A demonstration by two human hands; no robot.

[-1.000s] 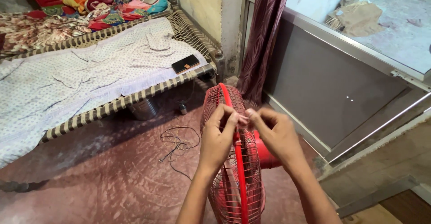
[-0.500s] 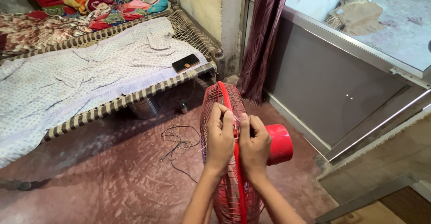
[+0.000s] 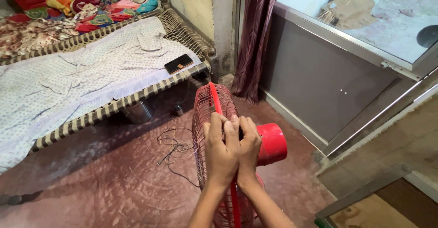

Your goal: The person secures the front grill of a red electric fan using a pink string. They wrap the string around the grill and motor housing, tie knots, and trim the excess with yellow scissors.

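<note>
your left hand [image 3: 221,151] and right hand [image 3: 248,145] squeeze red rim of fan [image 3: 211,118], round wire cage standing up.

We see our left hand [image 3: 221,152] and right hand [image 3: 248,146] pressed together on the rim of a red fan [image 3: 214,118] standing on the floor [image 3: 91,196], cord [image 3: 171,146] beside it.

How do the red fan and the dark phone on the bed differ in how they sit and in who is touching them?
The red fan stands upright on the floor, while the dark phone lies flat on the bed. The left hand and right hand both grip the fan's cage rim; nothing touches the phone. The fan is far bigger.
</note>
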